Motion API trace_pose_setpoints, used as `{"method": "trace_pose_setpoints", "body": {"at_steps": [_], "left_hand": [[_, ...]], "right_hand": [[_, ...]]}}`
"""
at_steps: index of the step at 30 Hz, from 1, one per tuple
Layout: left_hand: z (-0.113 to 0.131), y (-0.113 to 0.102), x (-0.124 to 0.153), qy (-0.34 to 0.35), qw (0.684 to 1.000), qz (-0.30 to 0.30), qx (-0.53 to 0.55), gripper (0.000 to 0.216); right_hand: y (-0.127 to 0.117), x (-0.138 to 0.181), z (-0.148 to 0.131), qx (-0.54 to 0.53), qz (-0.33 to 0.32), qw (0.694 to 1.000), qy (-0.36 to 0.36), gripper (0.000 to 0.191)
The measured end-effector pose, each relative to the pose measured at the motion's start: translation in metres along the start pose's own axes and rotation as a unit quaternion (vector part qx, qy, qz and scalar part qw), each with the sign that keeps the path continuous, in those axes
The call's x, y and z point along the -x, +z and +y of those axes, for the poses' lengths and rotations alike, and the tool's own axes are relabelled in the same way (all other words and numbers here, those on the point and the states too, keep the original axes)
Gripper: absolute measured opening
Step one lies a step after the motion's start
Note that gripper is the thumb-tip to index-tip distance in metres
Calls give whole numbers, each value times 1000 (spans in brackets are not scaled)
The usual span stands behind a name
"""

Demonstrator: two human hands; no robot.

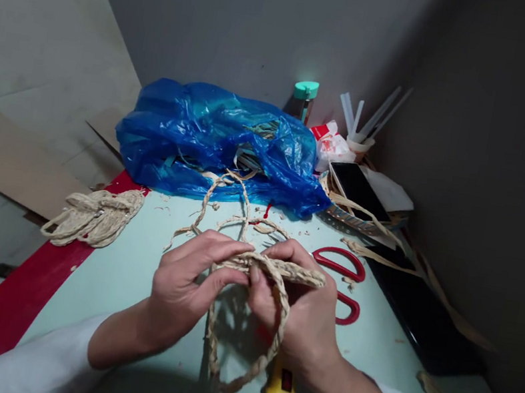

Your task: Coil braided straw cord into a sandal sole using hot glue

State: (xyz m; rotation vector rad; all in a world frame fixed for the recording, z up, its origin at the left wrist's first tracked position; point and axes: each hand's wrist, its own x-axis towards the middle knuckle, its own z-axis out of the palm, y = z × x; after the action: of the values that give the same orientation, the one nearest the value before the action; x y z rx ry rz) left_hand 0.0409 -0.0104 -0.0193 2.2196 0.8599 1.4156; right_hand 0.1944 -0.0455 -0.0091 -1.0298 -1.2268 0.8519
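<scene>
Both hands hold a braided straw cord (pixel 280 271) above a pale green table (pixel 125 281). My left hand (pixel 186 285) pinches the cord's flat coiled part from the left, fingers closed. My right hand (pixel 303 312) grips the same part from the right, fingers curled round it. A loop of the braid (pixel 237 368) hangs down between my wrists, and more of it trails back toward the blue plastic bag (pixel 211 140).
Red-handled scissors (pixel 346 269) lie just right of my right hand. A yellow tool (pixel 282 390) lies under my right wrist. A bundle of braided straw (pixel 96 215) sits at the left by a red table edge (pixel 15 302). A phone (pixel 358 189), cup of sticks (pixel 360 143) and green-capped bottle (pixel 304 95) stand behind.
</scene>
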Motion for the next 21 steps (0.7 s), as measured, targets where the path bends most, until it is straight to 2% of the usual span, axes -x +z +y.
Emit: {"method": "trace_pose_setpoints", "body": {"at_steps": [6,12,14,17,21], "left_hand": [[-3,-3,0,-158,977,-30,137,35],[-1,-7,-2,-187,946,-13,266,30],[-4,-9,-8,-208,935,22,285,29],[-16,-12,-21,-237,928,114,264,19],[-39,-18,-35,-249,927,194,202,9]], "right_hand": [[-7,-4,5,37,4,999,-39,11],[-11,-4,10,60,-9,991,-117,7],[-13,-5,11,69,-13,986,-154,7],[-18,-7,12,79,-32,973,-213,16],[-27,-9,9,137,-69,931,-330,33]]}}
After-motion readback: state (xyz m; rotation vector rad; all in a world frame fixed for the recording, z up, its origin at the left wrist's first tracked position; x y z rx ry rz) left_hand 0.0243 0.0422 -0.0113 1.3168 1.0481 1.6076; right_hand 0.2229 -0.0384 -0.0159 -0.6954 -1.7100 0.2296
